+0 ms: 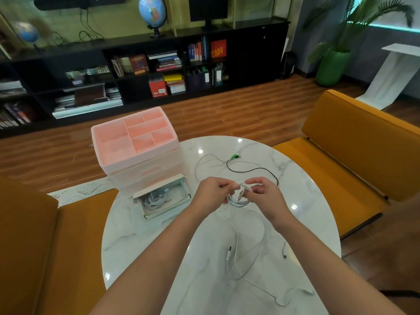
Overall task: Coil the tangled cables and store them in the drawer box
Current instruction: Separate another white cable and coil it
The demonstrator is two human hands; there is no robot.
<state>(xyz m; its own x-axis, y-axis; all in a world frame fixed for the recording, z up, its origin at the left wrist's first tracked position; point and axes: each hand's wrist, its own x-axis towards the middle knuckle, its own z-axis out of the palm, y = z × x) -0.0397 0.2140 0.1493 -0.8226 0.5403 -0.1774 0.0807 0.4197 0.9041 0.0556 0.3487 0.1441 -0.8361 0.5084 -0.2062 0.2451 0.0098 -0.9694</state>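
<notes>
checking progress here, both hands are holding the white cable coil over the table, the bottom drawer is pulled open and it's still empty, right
Not quite. The head view shows both hands, left hand and right hand, on the white cable coil over the table, and the bottom drawer open, but a coiled cable already lies in it.

Drawer box point(136, 142) sits left on table point(141, 237), loose cables point(250, 253) right.

The desk point(295, 178) is glossy white marble with grey veins. The drawer box point(145, 169) looks like translucent matt plastic. The white cable point(238, 200) has a smooth sheath; the floor point(227, 110) is polished wood.
</notes>
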